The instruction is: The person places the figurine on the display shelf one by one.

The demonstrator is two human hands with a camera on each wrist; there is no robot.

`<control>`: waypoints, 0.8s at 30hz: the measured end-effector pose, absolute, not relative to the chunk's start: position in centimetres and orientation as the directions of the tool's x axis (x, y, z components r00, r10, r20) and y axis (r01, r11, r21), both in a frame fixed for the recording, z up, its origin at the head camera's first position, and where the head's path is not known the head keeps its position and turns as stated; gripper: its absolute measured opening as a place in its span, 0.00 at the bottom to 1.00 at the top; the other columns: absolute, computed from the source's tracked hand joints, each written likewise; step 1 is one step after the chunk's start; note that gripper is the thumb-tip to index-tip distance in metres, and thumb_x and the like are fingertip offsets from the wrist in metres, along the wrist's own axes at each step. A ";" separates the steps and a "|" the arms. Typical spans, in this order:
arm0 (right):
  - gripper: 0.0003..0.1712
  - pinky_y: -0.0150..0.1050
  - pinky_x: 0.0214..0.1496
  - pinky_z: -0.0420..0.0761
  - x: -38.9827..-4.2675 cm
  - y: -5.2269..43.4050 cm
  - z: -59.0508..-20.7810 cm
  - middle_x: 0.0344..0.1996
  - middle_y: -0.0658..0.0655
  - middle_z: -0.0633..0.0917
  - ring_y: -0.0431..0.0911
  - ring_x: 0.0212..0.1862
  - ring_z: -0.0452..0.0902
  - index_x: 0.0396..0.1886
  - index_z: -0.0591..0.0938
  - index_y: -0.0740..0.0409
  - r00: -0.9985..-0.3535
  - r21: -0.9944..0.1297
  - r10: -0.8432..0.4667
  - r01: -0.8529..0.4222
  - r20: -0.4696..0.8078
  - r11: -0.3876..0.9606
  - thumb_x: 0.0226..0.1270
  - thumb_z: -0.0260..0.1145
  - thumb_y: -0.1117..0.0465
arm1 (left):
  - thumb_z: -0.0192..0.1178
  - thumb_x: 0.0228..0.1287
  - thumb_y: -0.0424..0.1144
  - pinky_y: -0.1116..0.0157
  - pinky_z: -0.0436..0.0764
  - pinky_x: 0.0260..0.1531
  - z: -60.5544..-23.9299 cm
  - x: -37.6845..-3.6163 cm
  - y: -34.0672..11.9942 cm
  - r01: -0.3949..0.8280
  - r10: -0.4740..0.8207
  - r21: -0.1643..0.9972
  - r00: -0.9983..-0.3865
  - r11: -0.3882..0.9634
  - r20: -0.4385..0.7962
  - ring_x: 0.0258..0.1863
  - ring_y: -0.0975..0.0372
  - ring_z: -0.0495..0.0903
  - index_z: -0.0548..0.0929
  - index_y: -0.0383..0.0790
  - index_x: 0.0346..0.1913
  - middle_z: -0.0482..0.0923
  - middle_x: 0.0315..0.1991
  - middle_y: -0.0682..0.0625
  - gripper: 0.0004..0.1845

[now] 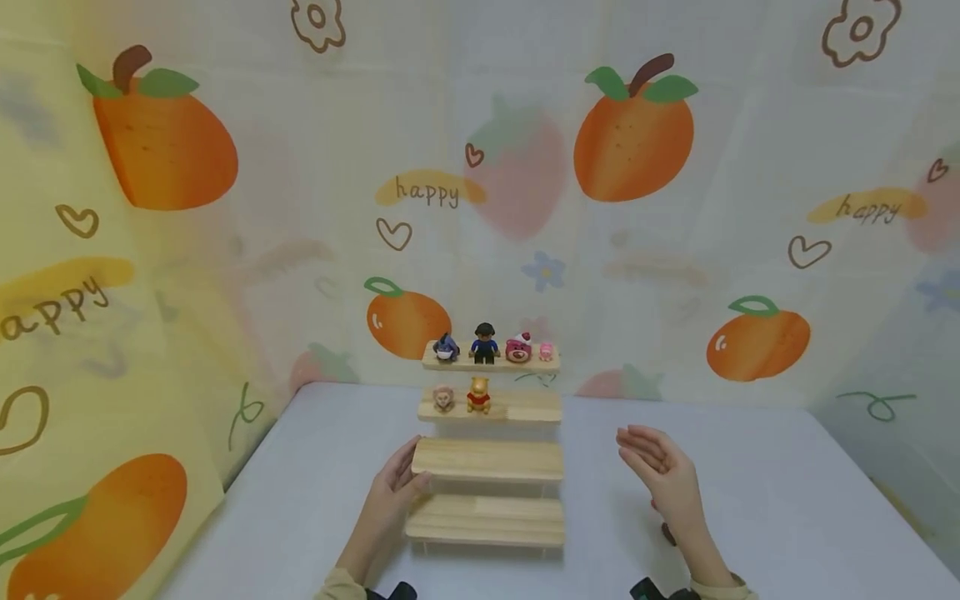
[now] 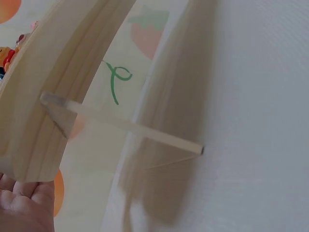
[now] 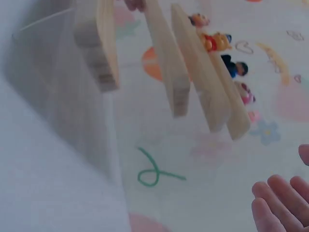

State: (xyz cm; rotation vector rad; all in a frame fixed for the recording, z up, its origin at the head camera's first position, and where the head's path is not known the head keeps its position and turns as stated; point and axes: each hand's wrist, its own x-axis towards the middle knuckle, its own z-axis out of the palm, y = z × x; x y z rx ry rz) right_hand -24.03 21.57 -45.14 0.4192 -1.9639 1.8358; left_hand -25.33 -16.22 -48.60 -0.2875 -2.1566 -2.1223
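A stepped wooden display shelf (image 1: 487,460) with several tiers stands in the middle. At the left end of its second-lowest board, my left hand (image 1: 393,479) grips the edge, thumb in front and fingers behind. My right hand (image 1: 663,471) hovers right of the shelf, fingers loosely bent, holding nothing. Along the top tier stand a blue-grey donkey figure (image 1: 446,347), a dark-haired doll in blue (image 1: 484,343), a pink bear with a hat (image 1: 518,348) and a small pink figure (image 1: 546,352). One tier lower are a beige-pink figure (image 1: 443,398) and a yellow bear in red (image 1: 477,396).
A dark brown object (image 1: 668,534) lies partly hidden behind my right wrist, with a bit of red near it. White cloth covers the table (image 1: 300,467). A printed curtain (image 1: 645,242) hangs behind and at the left.
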 end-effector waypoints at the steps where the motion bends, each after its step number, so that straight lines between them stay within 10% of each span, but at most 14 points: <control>1: 0.21 0.30 0.38 0.79 -24.7 22.7 -46.8 0.45 0.64 0.79 0.47 0.45 0.77 0.52 0.72 0.70 -0.873 -0.876 0.079 -0.475 0.481 0.084 0.57 0.63 0.70 | 0.62 0.56 0.36 0.70 0.62 0.56 -48.6 -25.4 -16.2 0.201 0.061 0.979 -0.978 0.014 0.200 0.62 0.53 0.58 0.60 0.33 0.64 0.57 0.64 0.39 0.34; 8: 0.23 0.31 0.38 0.80 -26.6 27.2 -51.9 0.45 0.59 0.80 0.49 0.45 0.77 0.52 0.74 0.61 -0.890 -0.911 0.198 -0.389 0.411 0.139 0.56 0.66 0.63 | 0.63 0.55 0.38 0.70 0.62 0.55 -48.6 -25.5 -16.2 0.171 0.063 0.985 -0.983 0.010 0.170 0.62 0.53 0.58 0.60 0.34 0.64 0.56 0.64 0.40 0.35; 24: 0.25 0.26 0.44 0.76 -24.8 27.8 -49.6 0.46 0.60 0.79 0.39 0.45 0.76 0.49 0.75 0.64 -0.889 -0.902 0.203 -0.362 0.410 0.236 0.56 0.67 0.55 | 0.63 0.55 0.37 0.71 0.62 0.55 -48.4 -25.4 -16.3 0.159 0.068 0.987 -0.985 -0.010 0.159 0.62 0.54 0.57 0.60 0.34 0.64 0.56 0.64 0.40 0.36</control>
